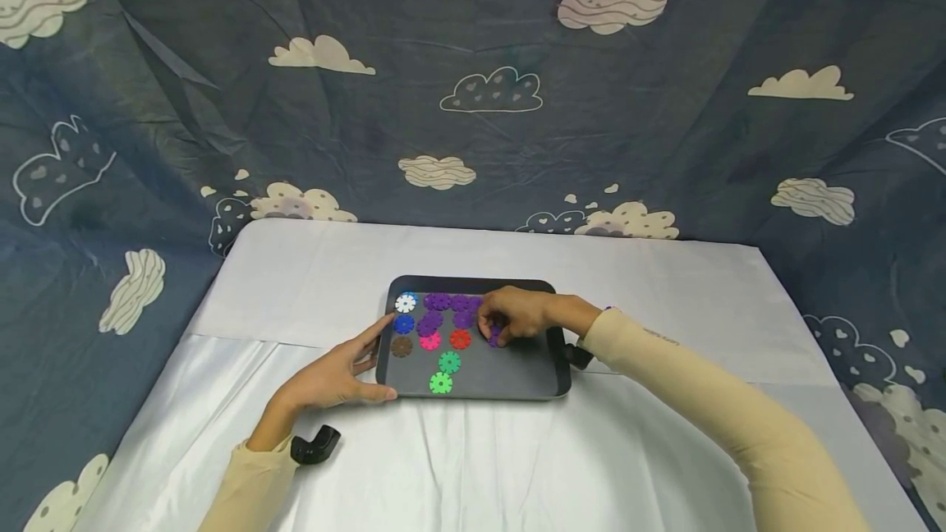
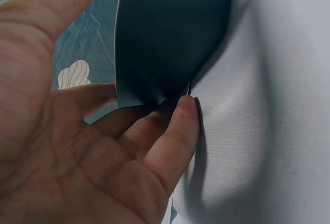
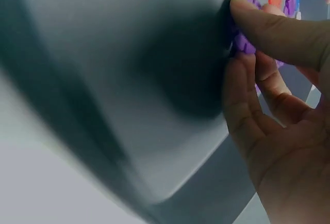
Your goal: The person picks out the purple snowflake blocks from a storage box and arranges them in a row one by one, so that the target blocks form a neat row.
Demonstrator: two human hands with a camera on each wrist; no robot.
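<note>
Purple notched disc (image 3: 245, 44) | in right hand's (image 1: 521, 314) narrow pinch | right of red disc (image 1: 460, 339) | well apart from left hand (image 1: 325, 376), spread against tray (image 1: 510, 373)

My head feed shows a cream fabric left sleeve (image 1: 251, 483) at seven o'clock, glossy black bent wrist mount (image 1: 315, 445) beside it; cream fabric right sleeve (image 1: 709, 401), four o'clock, small dark lettering (image 1: 660, 337).

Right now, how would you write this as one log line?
Left hand: touches dark tray at left | right hand: pinches purple notched disc | lying in tray: red notched disc, brown notched disc
</note>
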